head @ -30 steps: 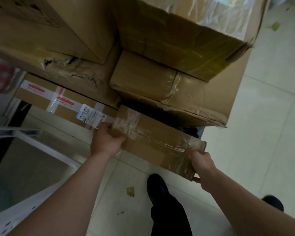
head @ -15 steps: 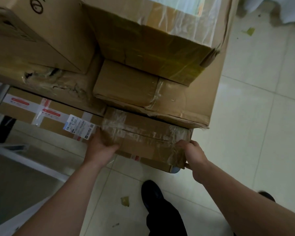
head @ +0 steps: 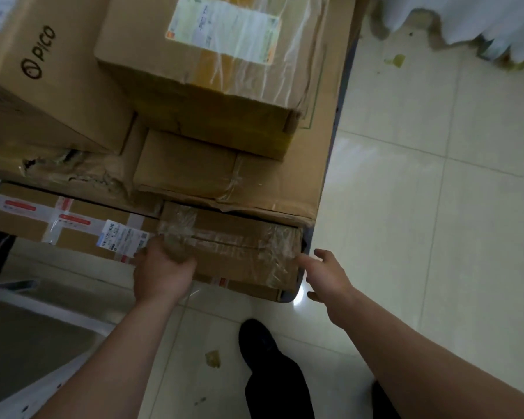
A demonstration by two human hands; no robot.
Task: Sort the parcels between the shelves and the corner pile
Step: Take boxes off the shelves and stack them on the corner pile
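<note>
A flat brown taped parcel lies low at the front of a stack of cardboard boxes, tucked under a large flat carton. My left hand grips the parcel's near left corner. Just off its right end, my right hand hovers with fingers spread, holding nothing. To the parcel's left lies a long box with red-and-white tape and a white label.
Above sit a PICO box, a big box with a shipping label and a small brown box. White shelf rails run at lower left. My dark shoe stands on the tiled floor. White bags sit top right.
The taped parcel has slid further in under the large carton. My right hand has let go of its right end and opened. The view has shifted up over the stack.
</note>
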